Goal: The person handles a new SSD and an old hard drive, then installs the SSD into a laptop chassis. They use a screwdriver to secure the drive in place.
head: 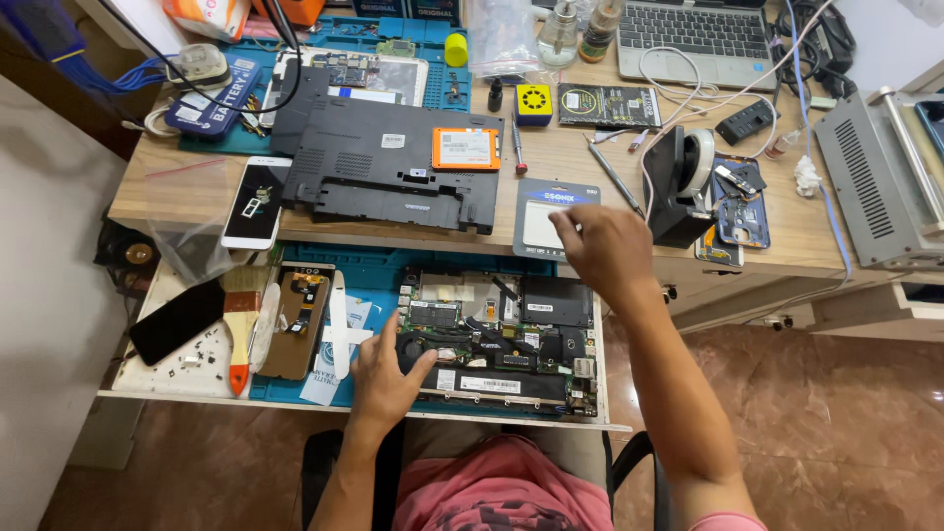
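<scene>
While under hands [383,369], opened laptop [497,339].

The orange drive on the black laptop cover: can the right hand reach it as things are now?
Probably yes. The right hand is on the grey card package, close beside the black cover. The orange drive lies uncovered on top, and nothing tall stands between them.

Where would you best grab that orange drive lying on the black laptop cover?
Probably by its two long edges, coming straight down from above. The orange drive is a thin flat slab lying face up on the black cover, so only its rim offers grip, and no hands or tools block it from above.
</scene>
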